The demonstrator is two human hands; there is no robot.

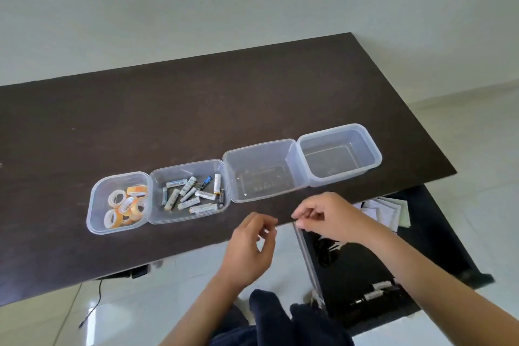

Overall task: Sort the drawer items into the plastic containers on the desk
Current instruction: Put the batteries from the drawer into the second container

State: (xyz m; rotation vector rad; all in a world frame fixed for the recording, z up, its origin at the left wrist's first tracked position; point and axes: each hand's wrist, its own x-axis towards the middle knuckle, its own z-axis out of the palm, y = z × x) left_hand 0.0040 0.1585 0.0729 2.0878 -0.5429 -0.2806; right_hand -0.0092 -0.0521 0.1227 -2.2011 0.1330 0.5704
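Looks like we're mid-sort: the tape rolls (125,205) sit in the leftmost container (118,202), the batteries (193,194) in the second container (188,191), while the third container (261,170) and the far-right container (339,154) hold nothing I can make out. The open drawer (365,270) is down at the near right under the desk (196,109), with papers (384,211) and some small bits left in it. Both hands hover just off the near desk edge. The right hand (325,216) has its fingers curled, maybe pinching something tiny, but I can't tell what, if anything. The left hand (250,241) is loosely curled and looks empty. My guess for the next move: drop whatever it is into the third container, or reach back into the drawer.
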